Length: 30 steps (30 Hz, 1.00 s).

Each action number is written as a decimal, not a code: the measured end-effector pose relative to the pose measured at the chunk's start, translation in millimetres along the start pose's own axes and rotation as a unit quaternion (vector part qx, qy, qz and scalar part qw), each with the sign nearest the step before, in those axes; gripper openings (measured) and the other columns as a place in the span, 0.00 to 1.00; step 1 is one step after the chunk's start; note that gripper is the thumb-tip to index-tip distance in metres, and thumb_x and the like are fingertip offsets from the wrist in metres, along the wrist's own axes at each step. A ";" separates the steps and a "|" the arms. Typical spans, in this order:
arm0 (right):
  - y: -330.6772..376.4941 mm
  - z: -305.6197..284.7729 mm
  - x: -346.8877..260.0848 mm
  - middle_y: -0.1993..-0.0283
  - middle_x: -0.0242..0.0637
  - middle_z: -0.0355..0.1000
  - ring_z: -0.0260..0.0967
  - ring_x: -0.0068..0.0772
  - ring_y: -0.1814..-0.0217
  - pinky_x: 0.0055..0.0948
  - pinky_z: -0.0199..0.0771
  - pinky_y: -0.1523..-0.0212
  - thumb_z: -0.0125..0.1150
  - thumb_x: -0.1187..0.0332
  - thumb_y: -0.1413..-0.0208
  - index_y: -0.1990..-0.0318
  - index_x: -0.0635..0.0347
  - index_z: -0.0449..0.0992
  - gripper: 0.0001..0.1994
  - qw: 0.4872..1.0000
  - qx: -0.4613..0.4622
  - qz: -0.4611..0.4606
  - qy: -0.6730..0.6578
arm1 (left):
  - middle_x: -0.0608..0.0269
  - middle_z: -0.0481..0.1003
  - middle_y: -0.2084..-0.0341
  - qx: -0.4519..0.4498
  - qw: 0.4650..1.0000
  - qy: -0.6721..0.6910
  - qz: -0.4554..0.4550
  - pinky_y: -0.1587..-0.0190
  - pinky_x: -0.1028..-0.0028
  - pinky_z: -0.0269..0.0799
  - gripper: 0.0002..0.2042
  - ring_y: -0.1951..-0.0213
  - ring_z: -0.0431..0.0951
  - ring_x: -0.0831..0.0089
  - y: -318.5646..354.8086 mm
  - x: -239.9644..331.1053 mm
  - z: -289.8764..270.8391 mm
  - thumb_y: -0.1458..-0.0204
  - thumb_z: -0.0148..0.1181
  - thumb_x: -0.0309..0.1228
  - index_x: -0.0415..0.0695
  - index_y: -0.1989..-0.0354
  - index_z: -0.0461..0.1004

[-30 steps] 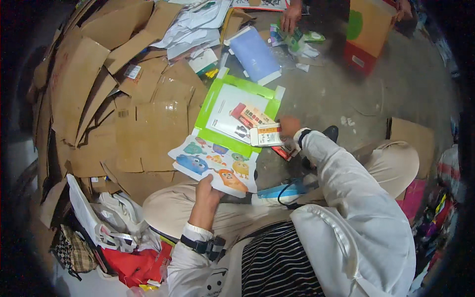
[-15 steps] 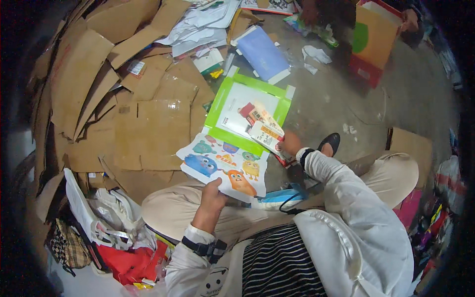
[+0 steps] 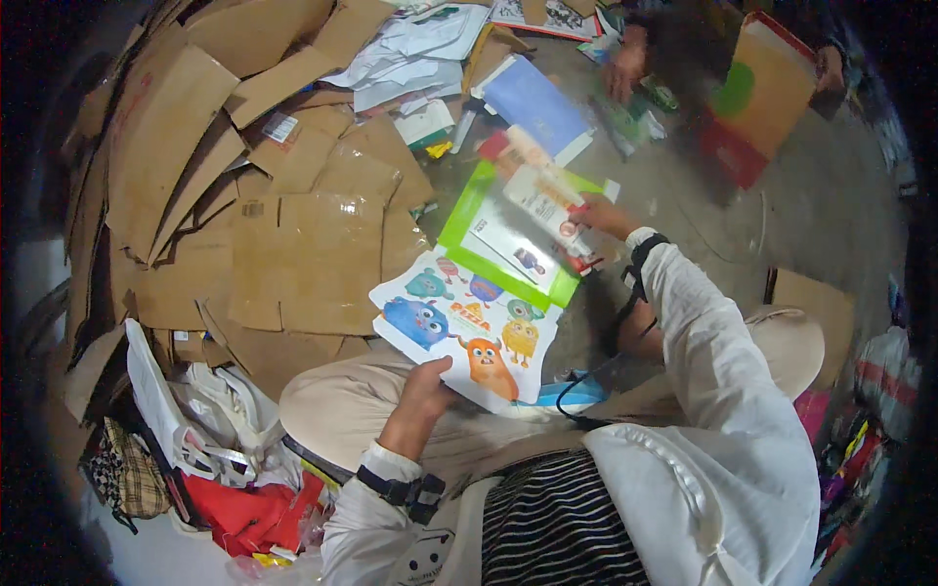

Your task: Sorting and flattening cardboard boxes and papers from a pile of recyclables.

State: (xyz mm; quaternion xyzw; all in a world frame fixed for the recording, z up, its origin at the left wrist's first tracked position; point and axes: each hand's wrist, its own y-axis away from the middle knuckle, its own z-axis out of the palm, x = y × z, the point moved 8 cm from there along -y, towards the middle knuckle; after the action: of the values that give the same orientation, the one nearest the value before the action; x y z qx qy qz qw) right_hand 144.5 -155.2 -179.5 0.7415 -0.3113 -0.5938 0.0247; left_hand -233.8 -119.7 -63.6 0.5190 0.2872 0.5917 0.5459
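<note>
My left hand [image 3: 423, 393] grips the near edge of a white cardboard panel [image 3: 452, 354] printed with colourful cartoon monsters. Its thumb lies on top; the other fingers are hidden underneath. Against the panel's far edge lies a flat piece with a bright green border [image 3: 469, 203] and a white middle; whether the two are joined I cannot tell. Over this green-bordered piece, my right hand [image 3: 606, 217] is closed on flattened white and red cartons [image 3: 540, 198], blurred by motion.
Flattened brown cardboard [image 3: 322, 254] is heaped on the left, with white papers [image 3: 420, 54] behind. A blue flat box [image 3: 537, 103] lies beyond the green border. Another person's hand [image 3: 625, 66] is at the far right, near an orange and red box [image 3: 762, 98]. Bags [image 3: 230, 420] sit at lower left.
My right hand has moved farther away and slightly right with the cartons, uncovering part of the white middle. The other person's hand has come into clearer view over the floor.
</note>
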 end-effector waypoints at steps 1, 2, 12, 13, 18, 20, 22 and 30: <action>-4.0 13.2 -1.5 0.72 0.35 0.69 0.65 0.24 0.71 0.24 0.66 0.71 0.59 0.68 0.63 0.63 0.65 0.69 0.17 0.998 -0.068 -0.009 -0.015 | 0.59 0.65 0.58 0.016 1.000 -0.007 -0.010 0.58 0.57 0.65 0.18 0.57 0.67 0.59 1.2 -0.4 0.4 0.55 0.45 0.27 0.45 0.52 0.60; -7.5 27.3 -8.0 0.74 0.32 0.67 0.63 0.20 0.73 0.22 0.64 0.74 0.59 0.67 0.61 0.66 0.64 0.69 0.14 0.994 -0.105 -0.025 0.005 | 0.59 0.65 0.58 0.019 1.000 -0.003 -0.008 0.58 0.57 0.65 0.18 0.57 0.67 0.59 1.3 0.7 -3.7 0.55 0.45 0.27 0.45 0.52 0.60; -5.9 104.6 -12.9 0.63 0.49 0.65 0.62 0.50 0.58 0.39 0.63 0.58 0.62 0.62 0.68 0.56 0.54 0.65 0.26 0.944 -0.106 -0.019 0.312 | 0.56 0.60 0.54 0.013 0.994 0.041 -0.096 0.58 0.52 0.64 0.18 0.54 0.64 0.57 -22.8 -24.4 -17.7 0.50 0.43 0.31 0.44 0.50 0.54; -6.5 108.2 -7.0 0.63 0.49 0.65 0.62 0.50 0.58 0.39 0.63 0.58 0.62 0.62 0.68 0.56 0.54 0.65 0.26 0.944 -0.107 -0.017 0.313 | 0.57 0.60 0.54 -0.013 0.993 0.069 -0.095 0.57 0.53 0.64 0.19 0.53 0.63 0.59 -21.5 -23.3 -10.8 0.51 0.43 0.31 0.45 0.49 0.54; -11.3 77.4 19.0 0.61 0.49 0.66 0.64 0.44 0.58 0.36 0.64 0.60 0.62 0.59 0.65 0.54 0.57 0.64 0.27 0.960 -0.058 -0.011 0.275 | 0.57 0.56 0.49 -0.139 0.990 -0.012 -0.031 0.55 0.60 0.63 0.27 0.50 0.60 0.60 -8.2 1.9 60.5 0.54 0.51 0.40 0.48 0.46 0.50; -25.4 48.6 38.9 0.61 0.47 0.66 0.64 0.40 0.58 0.34 0.65 0.61 0.61 0.57 0.63 0.53 0.58 0.64 0.27 0.973 -0.070 0.010 0.220 | 0.58 0.48 0.43 -0.292 0.955 -0.046 -0.006 0.55 0.63 0.61 0.34 0.45 0.54 0.62 -5.7 5.0 93.0 0.53 0.49 0.44 0.51 0.41 0.38; -28.4 14.0 59.9 0.59 0.41 0.66 0.63 0.32 0.56 0.32 0.67 0.65 0.54 0.52 0.56 0.52 0.60 0.62 0.27 0.982 -0.100 0.044 0.154 | 0.60 0.50 0.44 -0.298 0.953 -0.051 -0.004 0.57 0.65 0.60 0.32 0.45 0.55 0.63 -5.2 6.5 108.6 0.53 0.48 0.41 0.52 0.41 0.40; 59.4 48.6 -21.8 0.52 0.35 0.61 0.61 0.32 0.54 0.32 0.69 0.64 0.51 0.48 0.55 0.44 0.52 0.53 0.32 0.878 -0.453 0.113 -0.105 | 0.57 0.49 0.45 -0.141 0.985 -0.097 -0.006 0.56 0.63 0.59 0.28 0.45 0.53 0.59 -23.2 3.0 95.1 0.49 0.44 0.43 0.50 0.42 0.42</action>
State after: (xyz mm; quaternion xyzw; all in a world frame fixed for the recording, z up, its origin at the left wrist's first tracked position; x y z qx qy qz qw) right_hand 73.1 -176.1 -150.8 0.5426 -0.0906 -0.7376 0.3915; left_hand -137.1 -132.9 -55.6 0.4902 0.1500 0.5696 0.6425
